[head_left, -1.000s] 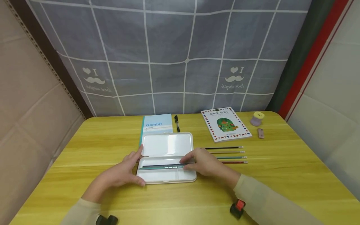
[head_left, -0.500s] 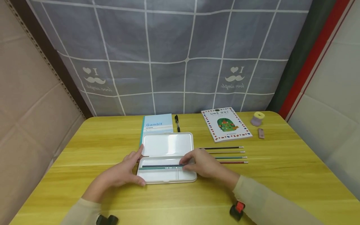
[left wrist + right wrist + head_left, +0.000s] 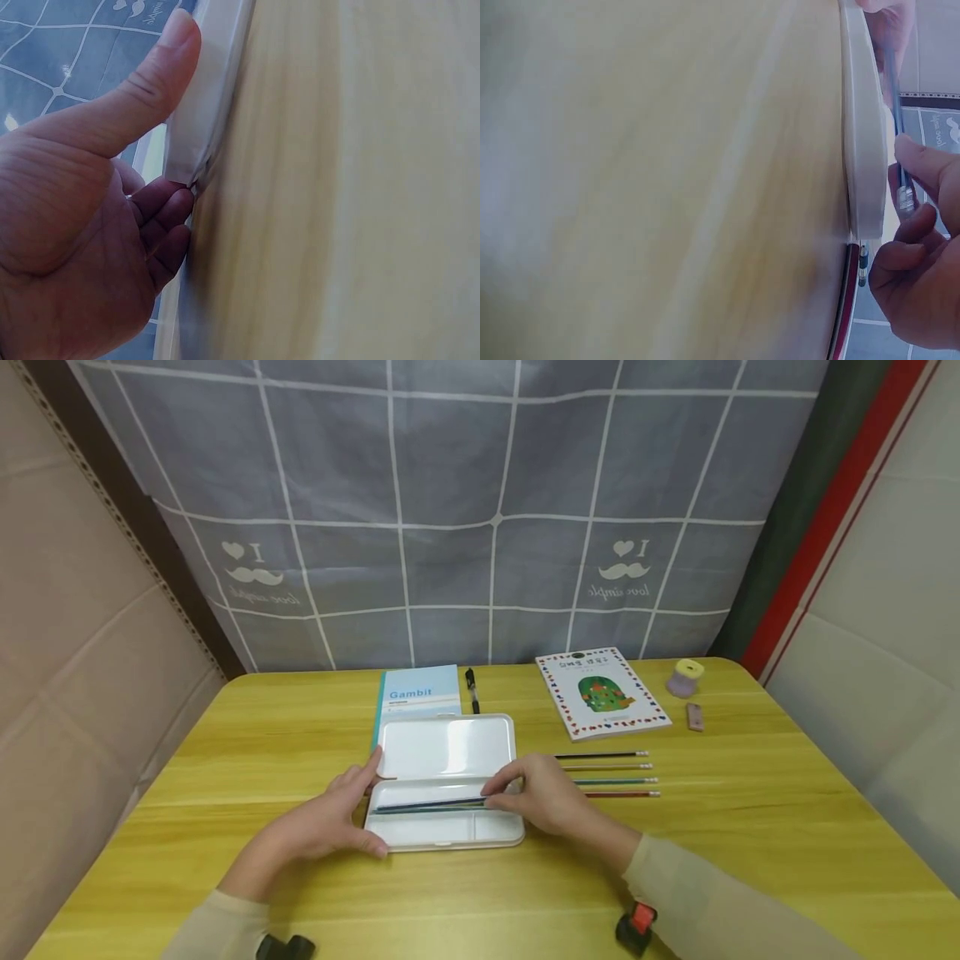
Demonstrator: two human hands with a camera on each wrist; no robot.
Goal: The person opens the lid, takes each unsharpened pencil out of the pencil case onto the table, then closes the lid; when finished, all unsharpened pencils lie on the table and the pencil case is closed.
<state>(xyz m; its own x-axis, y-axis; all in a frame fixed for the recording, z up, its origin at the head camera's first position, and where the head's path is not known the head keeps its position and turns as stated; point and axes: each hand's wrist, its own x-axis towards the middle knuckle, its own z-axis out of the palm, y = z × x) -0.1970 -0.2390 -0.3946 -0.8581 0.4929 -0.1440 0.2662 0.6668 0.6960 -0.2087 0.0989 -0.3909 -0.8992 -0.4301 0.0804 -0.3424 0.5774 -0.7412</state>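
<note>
A white pencil case [image 3: 420, 831] lies with its lid [image 3: 435, 747] folded back in the head view. My left hand [image 3: 333, 814] holds the case's left end, thumb at the front corner and fingers at the hinge side. The left wrist view shows those fingers [image 3: 161, 214] curled against the case wall [image 3: 210, 90]. Over the case's right part, my right hand [image 3: 543, 795] pinches a dark blue pencil [image 3: 450, 802] near its metal-ferrule end. That pencil [image 3: 897, 105] slants across a green pencil [image 3: 427, 811] inside the case.
Several pencils [image 3: 622, 781] lie in a row right of the case. Behind are a blue notebook [image 3: 420, 685], a black pen [image 3: 472, 689] and a white picture book [image 3: 603, 693]. An eraser [image 3: 695, 717] and a yellow-topped lilac container [image 3: 684, 678] stand at the far right.
The dark blue pencil has turned from lying alongside the green one to slanting over it, its left end now nearer the front. Both hands have stayed almost in place.
</note>
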